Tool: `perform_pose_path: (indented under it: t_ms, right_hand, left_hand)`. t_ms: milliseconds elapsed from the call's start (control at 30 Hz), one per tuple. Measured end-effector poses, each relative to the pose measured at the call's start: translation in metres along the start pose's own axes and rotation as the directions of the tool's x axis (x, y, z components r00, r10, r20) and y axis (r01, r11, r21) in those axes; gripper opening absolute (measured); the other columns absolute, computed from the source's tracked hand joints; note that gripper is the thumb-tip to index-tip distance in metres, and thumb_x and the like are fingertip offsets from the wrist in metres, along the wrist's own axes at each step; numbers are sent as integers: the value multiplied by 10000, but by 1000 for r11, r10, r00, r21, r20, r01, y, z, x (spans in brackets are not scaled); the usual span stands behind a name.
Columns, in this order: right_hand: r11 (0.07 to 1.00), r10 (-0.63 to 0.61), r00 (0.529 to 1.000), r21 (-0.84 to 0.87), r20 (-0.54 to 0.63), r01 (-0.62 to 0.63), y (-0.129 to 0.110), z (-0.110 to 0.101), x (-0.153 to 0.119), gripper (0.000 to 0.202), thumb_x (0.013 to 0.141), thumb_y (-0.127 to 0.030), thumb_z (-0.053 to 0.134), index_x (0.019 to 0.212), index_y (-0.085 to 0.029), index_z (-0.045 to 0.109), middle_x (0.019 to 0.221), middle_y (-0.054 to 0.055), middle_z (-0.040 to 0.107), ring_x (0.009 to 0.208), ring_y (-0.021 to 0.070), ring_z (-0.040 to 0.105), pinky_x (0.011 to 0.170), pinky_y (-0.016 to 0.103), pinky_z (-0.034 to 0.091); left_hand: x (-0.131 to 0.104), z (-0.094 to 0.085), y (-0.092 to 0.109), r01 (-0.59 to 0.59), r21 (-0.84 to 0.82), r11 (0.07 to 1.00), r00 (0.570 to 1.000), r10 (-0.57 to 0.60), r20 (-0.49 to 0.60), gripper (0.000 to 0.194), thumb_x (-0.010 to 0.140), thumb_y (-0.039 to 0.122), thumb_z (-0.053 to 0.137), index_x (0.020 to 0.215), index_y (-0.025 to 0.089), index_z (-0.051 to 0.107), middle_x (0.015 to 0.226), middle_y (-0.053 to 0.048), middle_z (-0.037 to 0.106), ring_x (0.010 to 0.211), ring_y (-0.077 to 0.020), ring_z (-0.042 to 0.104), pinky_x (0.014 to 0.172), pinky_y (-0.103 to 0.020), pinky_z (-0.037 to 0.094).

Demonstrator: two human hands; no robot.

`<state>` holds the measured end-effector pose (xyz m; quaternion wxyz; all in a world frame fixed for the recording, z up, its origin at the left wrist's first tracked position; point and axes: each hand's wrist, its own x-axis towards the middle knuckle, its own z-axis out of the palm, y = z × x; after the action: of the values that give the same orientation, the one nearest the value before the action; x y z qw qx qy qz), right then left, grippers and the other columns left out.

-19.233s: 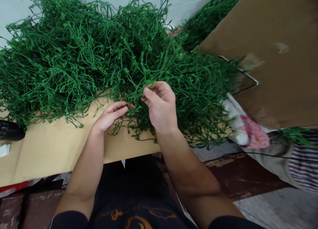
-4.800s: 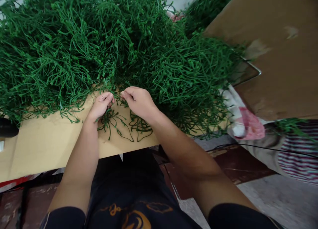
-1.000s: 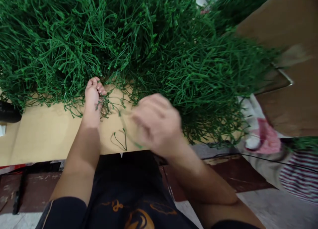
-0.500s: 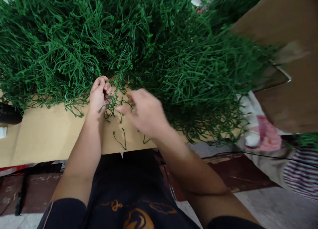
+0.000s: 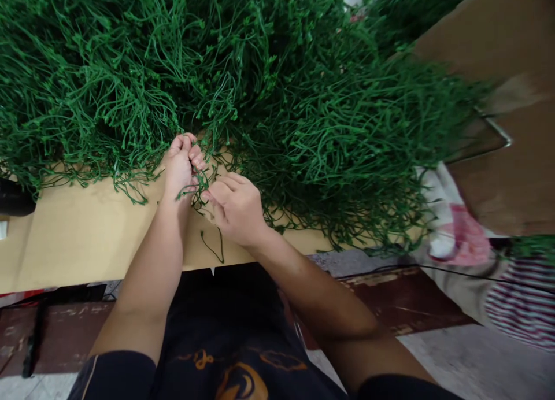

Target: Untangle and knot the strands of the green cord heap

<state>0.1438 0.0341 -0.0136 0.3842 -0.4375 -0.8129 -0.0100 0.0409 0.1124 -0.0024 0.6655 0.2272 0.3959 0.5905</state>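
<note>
My left hand (image 5: pixel 182 163) is closed, fingers curled around thin green plastic sprigs (image 5: pixel 200 185) whose forked tips hang out below its fingers. Close on its right, my right hand (image 5: pixel 236 206) pinches at the dangling ends of these sprigs with thumb and forefinger. What exactly lies between its fingertips is partly hidden. A loose bent green stem (image 5: pixel 220 250) lies on the tan board (image 5: pixel 91 232) just below my hands. Right behind them rises a big heap of the same green plastic sprigs (image 5: pixel 143 70).
At the right stands a brown cardboard sheet (image 5: pixel 515 174) with a bent metal rod (image 5: pixel 494 128) against it. A pink and white cloth (image 5: pixel 466 238) and a striped fabric (image 5: pixel 520 302) are below it. A black object (image 5: pixel 15 197) sits at the left edge.
My right hand has moved down and slightly left, its fingers closing from a spread, blurred pose to a pinch by the sprigs. My left hand keeps its hold, slightly further right in view.
</note>
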Motion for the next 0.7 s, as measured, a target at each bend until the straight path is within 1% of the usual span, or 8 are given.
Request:
perform_pose_path:
  t_ms: [100,200,300,400,500,567,633,700]
  right_hand:
    - [1000,-10,1000,6,-16,10,-1,-3,-5,301,880,-223,369,594,-188,458,604,39,530,614,142,409,613,292,336]
    - [1000,-5,1000,20,-16,5,0,-9,-9,295,864,-200,384,571,-197,405,566,20,481,590,133,385,602,284,336]
    - [999,13,999,48,-40,-11,3,-12,-11,282,864,-178,378,583,-201,396,574,19,468,594,132,388,598,276,351]
    - [991,106,993,90,-43,-102,9,-12,-10,260,887,-201,343,656,-190,462,660,46,516,666,146,451,641,286,396]
    - [958,237,971,174,-39,-227,15,-14,-6,251,901,-262,341,729,-183,507,737,60,543,726,154,500,677,303,428]
    - [943,274,961,210,-48,-258,15,-16,-5,258,902,-276,346,720,-186,505,730,53,535,720,151,502,674,304,428]
    - [957,230,971,195,-63,-214,11,-17,-6,268,895,-253,348,678,-189,491,698,48,519,702,151,484,661,304,413]
    - [982,127,989,147,-75,-115,5,-15,-8,269,876,-215,365,635,-189,479,663,46,506,676,152,455,634,302,393]
  left_hand:
    - [-5,8,-2,20,-2,1000,1000,-20,-14,213,912,243,416,710,177,422,440,98,252,320,-4,274,348,-109,221]
    - [-7,14,-5,48,8,999,998,-48,-36,230,908,247,423,691,176,398,440,99,244,313,-4,258,342,-111,206]
    - [-4,13,-7,-1,-13,1000,999,1,-38,238,909,223,417,677,172,396,446,95,263,321,-4,269,350,-113,214]
    - [1,5,-6,-66,-38,997,997,64,-37,233,905,207,426,676,169,411,457,90,286,340,-6,304,368,-111,249]
    - [4,-2,-2,-50,-20,999,998,49,-42,212,881,247,483,691,171,430,468,91,288,356,-6,331,385,-108,282]
    - [4,-4,-1,-38,-17,999,998,37,-41,201,888,242,470,702,172,433,469,92,290,360,-7,339,393,-107,295]
    - [1,-2,-2,-34,-37,999,999,33,-35,210,905,210,426,699,171,422,462,91,288,355,-10,333,388,-109,286]
    - [-2,2,-4,-40,-58,997,999,38,-34,225,914,170,388,689,167,404,453,91,286,345,-11,313,374,-112,254]
